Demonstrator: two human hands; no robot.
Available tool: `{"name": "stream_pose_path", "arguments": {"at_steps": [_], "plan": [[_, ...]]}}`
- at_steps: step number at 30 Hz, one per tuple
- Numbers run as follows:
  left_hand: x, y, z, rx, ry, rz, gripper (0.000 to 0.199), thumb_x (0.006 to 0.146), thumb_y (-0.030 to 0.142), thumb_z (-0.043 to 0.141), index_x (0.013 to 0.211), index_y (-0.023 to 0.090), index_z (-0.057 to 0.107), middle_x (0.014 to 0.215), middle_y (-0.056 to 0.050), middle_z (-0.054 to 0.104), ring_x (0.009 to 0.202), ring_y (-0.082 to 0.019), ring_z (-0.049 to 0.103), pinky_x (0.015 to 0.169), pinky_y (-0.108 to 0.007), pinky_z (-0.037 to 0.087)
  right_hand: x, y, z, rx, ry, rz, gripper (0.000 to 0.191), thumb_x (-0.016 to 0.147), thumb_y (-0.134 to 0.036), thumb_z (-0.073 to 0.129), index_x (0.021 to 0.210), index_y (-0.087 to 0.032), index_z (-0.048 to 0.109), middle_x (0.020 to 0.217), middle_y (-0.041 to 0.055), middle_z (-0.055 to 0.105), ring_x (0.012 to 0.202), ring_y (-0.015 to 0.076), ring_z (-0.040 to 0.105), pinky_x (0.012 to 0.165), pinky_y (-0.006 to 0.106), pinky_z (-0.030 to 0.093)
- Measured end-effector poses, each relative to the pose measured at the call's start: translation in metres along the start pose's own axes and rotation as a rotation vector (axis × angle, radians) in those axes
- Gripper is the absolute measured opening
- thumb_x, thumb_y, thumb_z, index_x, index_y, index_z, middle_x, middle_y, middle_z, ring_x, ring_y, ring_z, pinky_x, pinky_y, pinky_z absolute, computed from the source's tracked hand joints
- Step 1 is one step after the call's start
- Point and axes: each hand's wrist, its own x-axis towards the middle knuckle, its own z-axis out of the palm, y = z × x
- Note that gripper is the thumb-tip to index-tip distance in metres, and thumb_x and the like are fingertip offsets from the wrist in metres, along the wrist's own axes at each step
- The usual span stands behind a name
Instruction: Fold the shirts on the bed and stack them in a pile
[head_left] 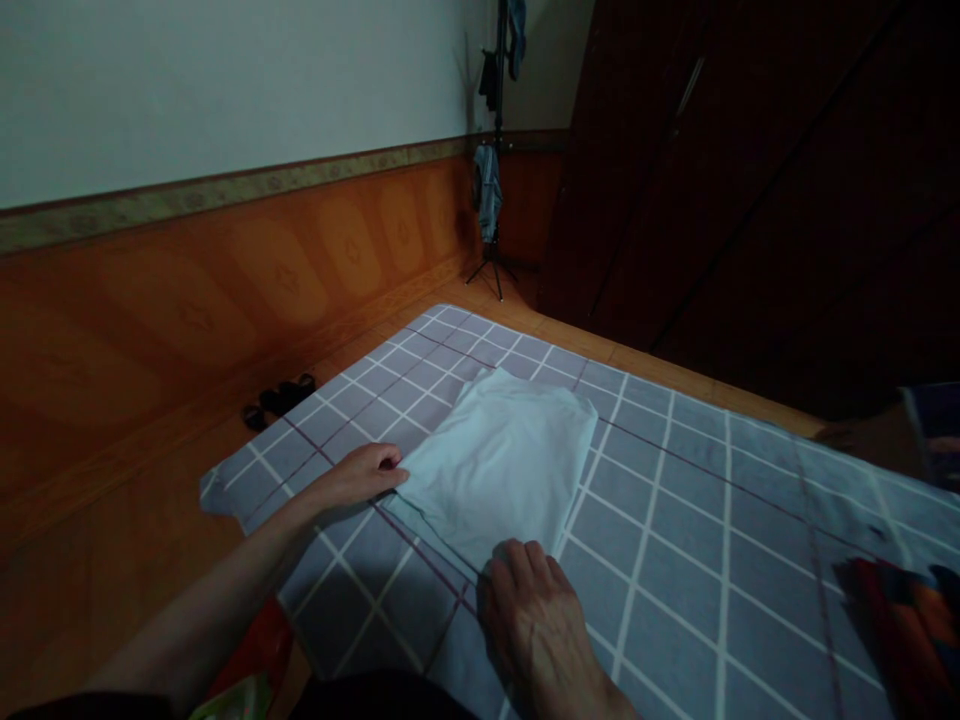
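Observation:
A pale, light-blue cloth point(502, 460) lies folded into a rough rectangle on a bed with a grey checked sheet point(675, 560). My left hand point(364, 474) pinches the cloth's near left corner between thumb and fingers. At the near right corner, my right hand point(534, 605) has its fingers curled over the cloth's edge, the thumb mostly hidden beneath them. Slight wrinkles run across the top of the cloth, and its layered edge shows between my two hands.
Dark shoes point(277, 400) sit on the floor left of the bed. A coat stand point(491, 250) with hanging clothes is in the far corner, beside a dark wardrobe point(675, 200). Red and orange fabric point(900, 620) lies at the bed's right; a red object point(262, 645) is low left.

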Motion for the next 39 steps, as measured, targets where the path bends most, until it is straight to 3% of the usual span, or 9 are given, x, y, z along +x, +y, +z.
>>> {"name": "stream_pose_path", "arguments": {"at_steps": [4, 11, 19, 24, 29, 31, 34, 39], "plan": [[-0.006, 0.013, 0.001, -0.254, 0.032, -0.052, 0.021, 0.071, 0.038, 0.054, 0.068, 0.019, 0.044, 0.056, 0.006, 0.048, 0.051, -0.011, 0.052, 0.048, -0.021, 0.033, -0.001, -0.002, -0.001, -0.024, 0.012, -0.007, 0.020, 0.067, -0.007, 0.068, 0.073, -0.020, 0.054, 0.072, 0.0020, 0.054, 0.069, 0.0202, 0.045, 0.061, 0.031, 0.033], [-0.013, 0.036, 0.000, -0.608, 0.051, -0.096, 0.027, 0.068, 0.036, 0.063, 0.078, 0.019, 0.045, 0.052, 0.007, 0.055, 0.043, -0.009, 0.054, 0.039, -0.016, 0.032, -0.001, -0.005, -0.004, -0.157, -0.003, 0.009, 0.022, 0.065, -0.004, 0.065, 0.074, -0.020, 0.053, 0.070, 0.0029, 0.055, 0.067, 0.0211, 0.047, 0.058, 0.032, 0.036], [-0.021, 0.044, 0.005, -0.794, 0.086, -0.113, 0.027, 0.069, 0.032, 0.067, 0.079, 0.018, 0.047, 0.049, 0.005, 0.059, 0.041, -0.007, 0.052, 0.041, -0.015, 0.035, -0.001, -0.011, -0.013, -0.237, -0.043, -0.015, 0.029, 0.064, -0.002, 0.062, 0.083, -0.019, 0.051, 0.074, 0.0030, 0.055, 0.068, 0.0232, 0.049, 0.056, 0.035, 0.042], [-0.018, 0.054, 0.007, -0.969, 0.089, -0.130, 0.028, 0.068, 0.024, 0.070, 0.084, 0.017, 0.048, 0.055, 0.003, 0.062, 0.044, -0.008, 0.056, 0.040, -0.014, 0.036, 0.000, -0.011, -0.004, -0.235, -0.053, 0.014, 0.033, 0.074, -0.007, 0.059, 0.105, -0.014, 0.051, 0.080, 0.0044, 0.057, 0.073, 0.0229, 0.051, 0.062, 0.036, 0.044], [-0.012, 0.061, 0.006, -1.110, 0.110, -0.140, 0.026, 0.066, 0.015, 0.069, 0.084, 0.017, 0.051, 0.060, 0.001, 0.064, 0.047, -0.009, 0.060, 0.043, -0.016, 0.042, 0.003, -0.009, -0.006, -0.265, -0.063, 0.033, 0.040, 0.074, -0.003, 0.059, 0.112, -0.010, 0.050, 0.080, 0.0060, 0.058, 0.074, 0.0233, 0.052, 0.062, 0.036, 0.044], [-0.012, 0.062, 0.005, -1.132, 0.124, -0.155, 0.025, 0.065, 0.013, 0.069, 0.083, 0.017, 0.051, 0.060, 0.002, 0.063, 0.048, -0.009, 0.060, 0.045, -0.016, 0.043, 0.003, -0.009, -0.010, -0.290, -0.067, 0.041, 0.039, 0.071, -0.001, 0.059, 0.108, -0.010, 0.051, 0.080, 0.0069, 0.058, 0.073, 0.0236, 0.052, 0.062, 0.036, 0.044], [-0.016, 0.058, 0.006, -1.092, 0.111, -0.153, 0.025, 0.066, 0.017, 0.068, 0.083, 0.017, 0.050, 0.060, 0.002, 0.063, 0.048, -0.009, 0.060, 0.045, -0.016, 0.042, 0.002, -0.007, -0.020, -0.315, -0.080, 0.051, 0.028, 0.066, 0.001, 0.059, 0.087, -0.016, 0.054, 0.074, 0.0055, 0.057, 0.068, 0.0232, 0.052, 0.059, 0.035, 0.043], [-0.025, 0.032, 0.025, -0.820, 0.106, -0.134, 0.028, 0.068, 0.030, 0.066, 0.081, 0.018, 0.045, 0.057, 0.003, 0.062, 0.047, -0.011, 0.060, 0.043, -0.018, 0.039, 0.001, 0.003, -0.030, -0.293, -0.087, 0.064, 0.028, 0.063, 0.005, 0.055, 0.073, -0.020, 0.049, 0.069, 0.0037, 0.057, 0.065, 0.0225, 0.055, 0.057, 0.034, 0.042]]}}
